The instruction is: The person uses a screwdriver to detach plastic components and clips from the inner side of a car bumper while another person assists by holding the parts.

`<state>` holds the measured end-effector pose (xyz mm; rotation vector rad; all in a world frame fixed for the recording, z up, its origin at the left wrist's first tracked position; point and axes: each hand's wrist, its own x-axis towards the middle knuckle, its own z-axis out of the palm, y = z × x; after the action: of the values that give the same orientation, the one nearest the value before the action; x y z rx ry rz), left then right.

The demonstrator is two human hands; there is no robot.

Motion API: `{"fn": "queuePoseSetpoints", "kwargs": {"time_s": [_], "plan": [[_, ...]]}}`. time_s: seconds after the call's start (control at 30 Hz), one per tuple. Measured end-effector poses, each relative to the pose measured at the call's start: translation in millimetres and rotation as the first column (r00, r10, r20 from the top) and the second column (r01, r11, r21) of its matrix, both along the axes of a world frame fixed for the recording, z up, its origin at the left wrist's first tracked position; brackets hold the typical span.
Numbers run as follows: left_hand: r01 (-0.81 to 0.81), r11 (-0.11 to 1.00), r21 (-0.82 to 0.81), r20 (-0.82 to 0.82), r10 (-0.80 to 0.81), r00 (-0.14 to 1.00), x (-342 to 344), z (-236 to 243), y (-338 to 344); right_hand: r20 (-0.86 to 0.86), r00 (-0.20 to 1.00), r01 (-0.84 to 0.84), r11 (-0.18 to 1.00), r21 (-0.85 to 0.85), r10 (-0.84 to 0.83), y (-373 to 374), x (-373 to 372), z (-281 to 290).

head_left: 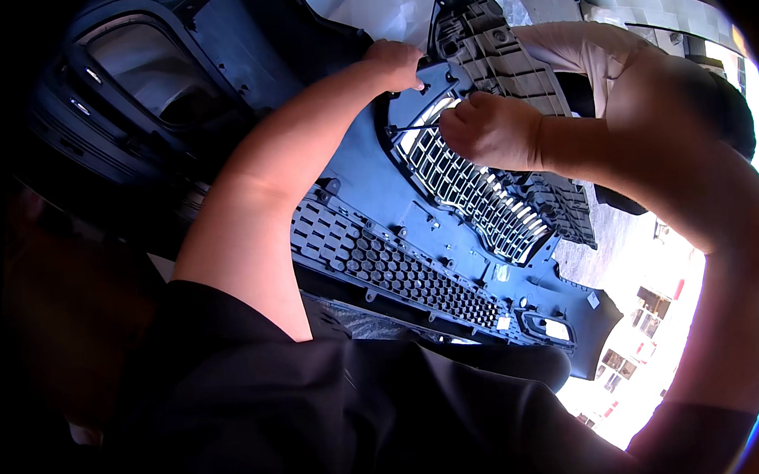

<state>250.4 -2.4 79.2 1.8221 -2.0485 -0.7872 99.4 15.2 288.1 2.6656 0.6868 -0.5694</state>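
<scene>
A large dark car bumper cover (363,165) lies with its inner side up, slanting across the view. A slatted front grille (463,185) sits in its opening. My left hand (394,64) is closed over the cover's far edge, beside the upper end of the grille. My right hand (490,132) is closed in a fist above the grille. From it a thin dark shaft, like a screwdriver (414,129), points left to the grille's corner; its handle is hidden in my fingers. A ribbed black plastic panel (502,42) stands just beyond the grille.
Another person's pale sleeve (575,46) is close behind the ribbed panel, on the right. A honeycomb lower mesh (390,266) runs along the cover's near side. Another dark bumper part (143,60) lies at the upper left, near clear plastic wrapping (376,10).
</scene>
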Motion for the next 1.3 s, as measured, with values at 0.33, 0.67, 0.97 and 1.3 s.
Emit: {"fn": "queuePoseSetpoints", "kwargs": {"time_s": [0.33, 0.67, 0.97, 1.3], "plan": [[-0.013, 0.998, -0.069, -0.018, 0.012, 1.0, -2, -12, -1, -0.112, 0.968, 0.221, 0.973, -0.063, -0.227, 3, 5, 0], [-0.017, 0.997, -0.076, -0.036, 0.014, 0.999, -5, -6, 4, -0.308, 0.742, 0.577, 0.801, -0.159, -0.595, 24, 13, 14], [-0.02, 0.999, -0.046, -0.025, 0.019, 0.999, -3, -7, 1, -0.266, 0.33, 0.878, 0.398, -0.267, -0.906, 23, 37, 2], [0.004, 0.999, -0.051, -0.076, -0.007, 0.997, 1, -2, 0, -0.389, -0.463, 0.884, -0.387, -0.262, -0.796, 9, 51, -7]]}}
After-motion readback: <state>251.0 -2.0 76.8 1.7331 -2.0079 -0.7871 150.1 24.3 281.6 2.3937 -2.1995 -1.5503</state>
